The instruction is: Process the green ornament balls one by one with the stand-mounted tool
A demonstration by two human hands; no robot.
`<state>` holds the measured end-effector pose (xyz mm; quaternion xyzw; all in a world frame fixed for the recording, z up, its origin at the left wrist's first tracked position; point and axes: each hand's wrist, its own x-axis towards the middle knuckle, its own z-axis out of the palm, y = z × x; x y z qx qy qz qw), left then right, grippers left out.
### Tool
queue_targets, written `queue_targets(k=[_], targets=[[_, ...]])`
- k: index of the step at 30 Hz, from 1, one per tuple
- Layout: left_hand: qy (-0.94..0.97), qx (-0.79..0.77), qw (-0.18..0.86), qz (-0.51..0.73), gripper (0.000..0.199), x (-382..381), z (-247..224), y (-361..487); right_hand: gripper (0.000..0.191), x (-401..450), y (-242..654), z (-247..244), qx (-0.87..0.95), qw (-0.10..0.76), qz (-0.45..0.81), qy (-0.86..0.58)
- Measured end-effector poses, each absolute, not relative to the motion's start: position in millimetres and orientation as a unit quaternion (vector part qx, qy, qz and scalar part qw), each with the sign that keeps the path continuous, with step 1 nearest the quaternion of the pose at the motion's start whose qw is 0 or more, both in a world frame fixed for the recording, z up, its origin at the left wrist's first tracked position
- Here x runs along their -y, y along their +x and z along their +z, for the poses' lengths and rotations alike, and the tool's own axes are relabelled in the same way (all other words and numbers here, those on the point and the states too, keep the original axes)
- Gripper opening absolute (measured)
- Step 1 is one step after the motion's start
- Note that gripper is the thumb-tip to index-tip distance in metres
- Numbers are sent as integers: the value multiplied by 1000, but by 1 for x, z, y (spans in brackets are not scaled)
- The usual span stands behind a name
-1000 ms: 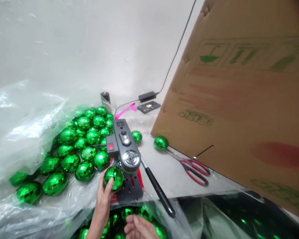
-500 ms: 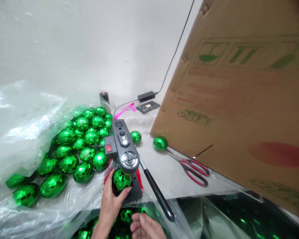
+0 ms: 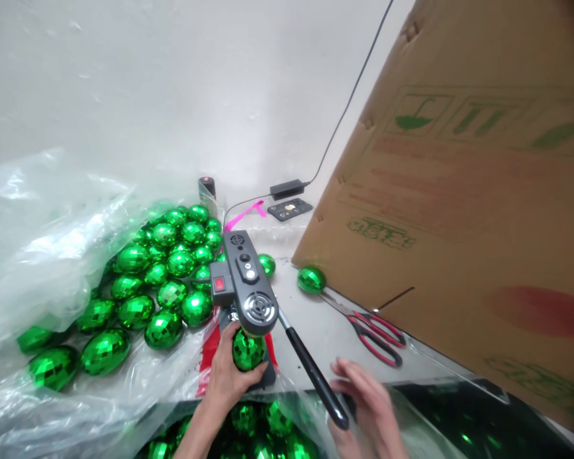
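My left hand (image 3: 229, 373) is wrapped round a shiny green faceted ball (image 3: 249, 349) under the head of a dark grey press-like device (image 3: 249, 280). The top of that ball is hidden by the device. Beside the device's black lever handle (image 3: 316, 376), to its right, is my right hand (image 3: 366, 395), with fingers apart and partly blurred; nothing shows in it. Many more green balls (image 3: 165, 328) lie on clear plastic at the left. Red material (image 3: 210, 357) shows beneath the device.
A large cardboard box (image 3: 440, 210) leans at the right. Red-handled scissors (image 3: 375, 331) and a loose green ball (image 3: 311, 279) lie before it. Behind are a black power adapter (image 3: 287, 189), a dark flat plate (image 3: 289, 209) and a pink ribbon (image 3: 243, 215). More balls (image 3: 277, 417) are below the table edge.
My right hand has moved right and slightly up, to beside the lever handle, and its fingers have spread. My left hand still holds the ball under the device. The camera view has shifted slightly.
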<state>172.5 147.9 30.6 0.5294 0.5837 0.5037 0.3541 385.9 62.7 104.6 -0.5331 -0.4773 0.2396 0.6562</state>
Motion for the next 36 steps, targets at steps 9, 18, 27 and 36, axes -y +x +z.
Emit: queue_targets(k=[9,18,27,36], targets=[[524,-572,387,500,87,-153,31,169,33,-130,348,193,732,583,-14,-351],[516,-582,382,499,85,-151,27,175,34,-133,332,152,674,654,80,-334],[545,-570,382,482,87,-152,19,169,41,-131,322,159,641,669,84,-367],[540,-571,373,493,82,-153,26,172,42,-129,319,146,615,685,99,-379]])
